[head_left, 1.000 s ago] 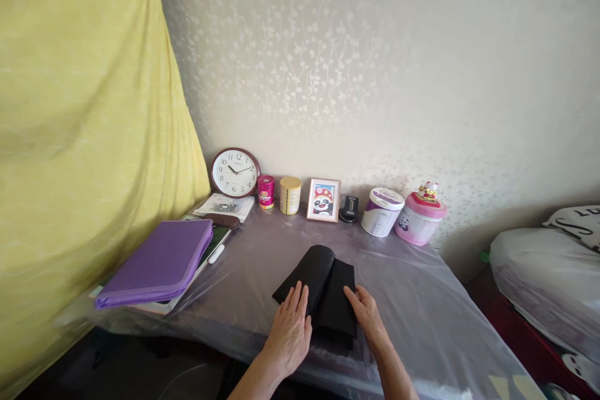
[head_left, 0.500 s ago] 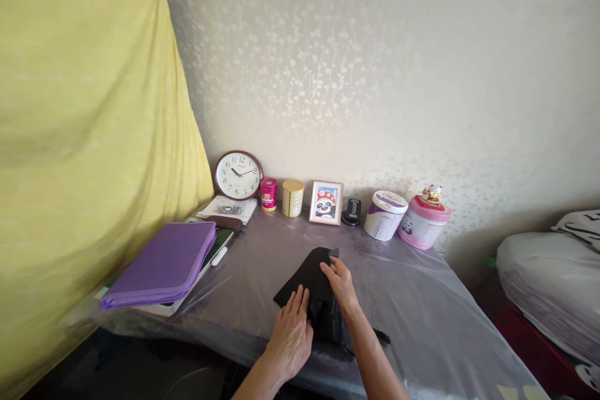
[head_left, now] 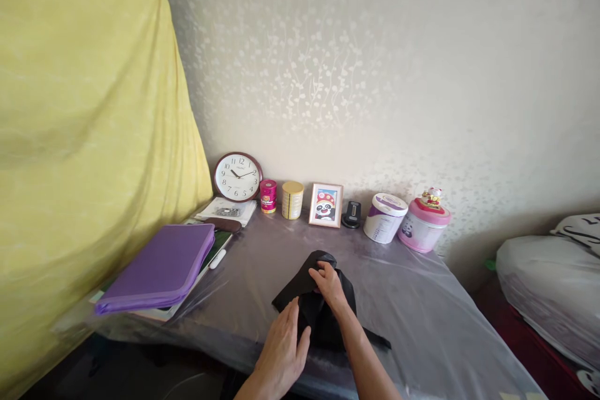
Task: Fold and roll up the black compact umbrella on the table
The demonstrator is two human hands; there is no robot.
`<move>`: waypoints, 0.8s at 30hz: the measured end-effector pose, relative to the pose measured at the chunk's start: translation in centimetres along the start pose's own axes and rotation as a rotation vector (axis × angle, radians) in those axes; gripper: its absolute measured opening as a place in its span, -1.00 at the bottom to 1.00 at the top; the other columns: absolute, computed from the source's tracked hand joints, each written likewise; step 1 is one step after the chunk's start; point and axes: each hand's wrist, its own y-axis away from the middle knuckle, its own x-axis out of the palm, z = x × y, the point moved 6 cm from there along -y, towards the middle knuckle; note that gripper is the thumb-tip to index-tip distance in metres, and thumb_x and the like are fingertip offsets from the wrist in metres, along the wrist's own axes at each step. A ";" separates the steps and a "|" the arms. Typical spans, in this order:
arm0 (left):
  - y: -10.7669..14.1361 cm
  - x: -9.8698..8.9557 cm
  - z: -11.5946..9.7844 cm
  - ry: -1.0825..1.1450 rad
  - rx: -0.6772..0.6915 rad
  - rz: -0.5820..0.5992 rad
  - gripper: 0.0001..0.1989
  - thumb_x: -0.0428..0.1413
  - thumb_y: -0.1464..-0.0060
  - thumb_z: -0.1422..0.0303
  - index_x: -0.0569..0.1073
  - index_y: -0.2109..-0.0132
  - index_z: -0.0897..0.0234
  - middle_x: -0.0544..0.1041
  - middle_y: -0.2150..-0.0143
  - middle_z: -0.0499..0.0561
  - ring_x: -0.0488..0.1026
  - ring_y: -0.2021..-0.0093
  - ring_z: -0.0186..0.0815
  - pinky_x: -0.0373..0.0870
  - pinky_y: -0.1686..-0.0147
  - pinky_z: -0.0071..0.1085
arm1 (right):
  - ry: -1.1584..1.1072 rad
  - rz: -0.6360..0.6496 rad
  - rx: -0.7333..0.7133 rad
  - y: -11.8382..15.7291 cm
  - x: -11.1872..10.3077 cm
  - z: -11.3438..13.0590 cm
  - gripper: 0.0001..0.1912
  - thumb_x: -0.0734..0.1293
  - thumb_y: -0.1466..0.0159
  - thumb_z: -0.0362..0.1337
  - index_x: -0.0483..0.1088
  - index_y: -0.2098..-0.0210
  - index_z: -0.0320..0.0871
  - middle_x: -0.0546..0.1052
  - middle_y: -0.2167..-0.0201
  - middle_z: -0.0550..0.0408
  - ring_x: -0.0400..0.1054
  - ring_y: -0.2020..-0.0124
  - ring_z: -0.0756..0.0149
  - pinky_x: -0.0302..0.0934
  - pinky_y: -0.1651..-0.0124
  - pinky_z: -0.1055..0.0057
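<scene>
A black piece of cloth or soft bag lies crumpled near the table's front edge, with a strap-like end sticking out to the right; its exact kind I cannot make out. My right hand has its fingers curled on the upper part of the black cloth, gripping a fold. Along the lower left side of the cloth rests my left hand, its fingers straight and its thumb apart. Part of the cloth is hidden under my hands and right forearm.
On the left lie a purple zip folder and a white pen-like object. Along the wall stand a clock, a pink can, a yellow tin, a picture frame, a black device and two tubs.
My right hand has moved slightly left and toward me, bunching the cloth, whose right side now bulges up. The left hand has shifted a little toward me, with its thumb spread out.
</scene>
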 end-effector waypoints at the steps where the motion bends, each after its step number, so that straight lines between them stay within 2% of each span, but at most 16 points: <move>1: 0.2 -1.0 -0.4 0.009 -0.015 -0.060 -0.56 -0.21 -0.18 0.28 0.13 -0.15 0.40 0.31 -0.12 0.21 0.27 -0.12 -0.20 0.28 -0.05 -0.25 | -0.007 0.014 -0.002 0.0 0.1 0.0 -0.64 0.28 -0.10 -0.16 0.29 0.13 -0.15 0.48 0.51 0.15 0.42 0.50 0.32 0.30 0.53 0.46; 3: 0.2 -2.6 -1.7 0.018 -0.009 -0.108 -0.64 -0.23 -0.18 0.35 0.24 -0.06 0.35 0.37 -0.02 0.18 0.32 -0.05 -0.20 0.30 -0.03 -0.22 | -0.019 0.036 -0.005 0.2 0.2 -0.1 -0.63 0.25 -0.13 -0.14 0.26 0.11 -0.17 0.48 0.53 0.16 0.41 0.56 0.35 0.29 0.52 0.46; 4: 0.1 -2.9 -2.8 0.024 0.041 -0.068 -0.67 -0.22 -0.17 0.37 0.30 0.00 0.29 0.38 0.01 0.15 0.34 -0.01 -0.21 0.30 -0.01 -0.22 | -0.021 0.041 -0.009 0.3 0.3 0.0 -0.63 0.24 -0.14 -0.13 0.25 0.10 -0.17 0.48 0.54 0.17 0.41 0.56 0.36 0.28 0.51 0.46; 6: -0.4 -2.7 -4.7 0.023 0.168 0.029 -0.68 -0.22 -0.14 0.42 0.37 0.07 0.21 0.40 0.03 0.07 0.36 0.03 -0.24 0.30 -0.01 -0.22 | -0.020 0.056 -0.028 0.4 0.4 0.2 -0.63 0.22 -0.16 -0.10 0.26 0.11 -0.18 0.49 0.56 0.16 0.42 0.55 0.36 0.26 0.51 0.47; 8: -0.9 -1.7 -5.1 -0.020 0.187 0.076 -0.63 -0.20 -0.13 0.43 0.33 -0.03 0.22 0.36 -0.07 0.06 0.30 -0.07 -0.22 0.22 -0.10 -0.19 | -0.021 0.094 -0.056 0.5 0.6 0.5 -0.65 0.21 -0.16 -0.09 0.29 0.16 -0.19 0.50 0.55 0.14 0.42 0.53 0.36 0.25 0.50 0.48; 11: -1.4 1.1 -3.7 -0.096 0.136 0.119 -0.48 -0.14 -0.09 0.42 0.10 -0.22 0.28 0.11 -0.27 0.10 0.05 -0.25 -0.13 0.10 -0.18 -0.11 | -0.020 0.162 -0.120 0.9 1.0 1.1 -0.70 0.21 -0.15 -0.13 0.35 0.21 -0.19 0.53 0.49 0.10 0.42 0.49 0.37 0.27 0.43 0.45; 14: -1.2 3.1 -2.2 -0.139 0.115 0.123 -0.40 -0.16 -0.07 0.48 -0.05 -0.27 0.25 0.00 -0.31 0.04 -0.05 -0.29 -0.16 0.06 -0.20 -0.11 | 0.026 0.207 -0.230 1.9 1.0 1.6 -0.73 0.19 -0.18 -0.18 0.39 0.21 -0.15 0.54 0.44 0.09 0.42 0.42 0.35 0.30 0.32 0.40; 16: -1.0 3.7 -1.7 -0.159 0.123 0.120 -0.39 -0.17 -0.06 0.51 -0.07 -0.28 0.24 0.00 -0.31 0.04 -0.04 -0.28 -0.17 0.10 -0.19 -0.14 | 0.109 0.159 -0.353 2.9 0.4 1.9 -0.75 0.17 -0.22 -0.19 0.42 0.21 -0.10 0.55 0.36 0.07 0.43 0.33 0.31 0.30 0.21 0.36; 20: -0.9 4.0 -1.5 -0.229 0.121 0.068 -0.40 -0.18 -0.06 0.55 -0.01 -0.26 0.28 0.03 -0.29 0.12 0.04 -0.26 -0.14 0.19 -0.14 -0.13 | 0.318 -0.049 -0.628 4.6 -1.4 1.7 -0.74 0.15 -0.26 -0.24 0.45 0.21 -0.06 0.50 0.12 0.02 0.34 0.06 0.24 0.20 -0.04 0.24; 24: -0.9 4.3 -1.3 -0.273 0.115 0.020 -0.44 -0.17 -0.07 0.58 0.06 -0.24 0.29 0.05 -0.29 0.15 0.07 -0.24 -0.12 0.23 -0.12 -0.16 | 0.465 -0.085 -0.712 3.7 -1.7 0.5 -0.68 0.11 -0.29 -0.27 0.42 0.09 -0.08 0.43 -0.01 0.00 0.20 -0.11 0.19 0.11 -0.14 0.14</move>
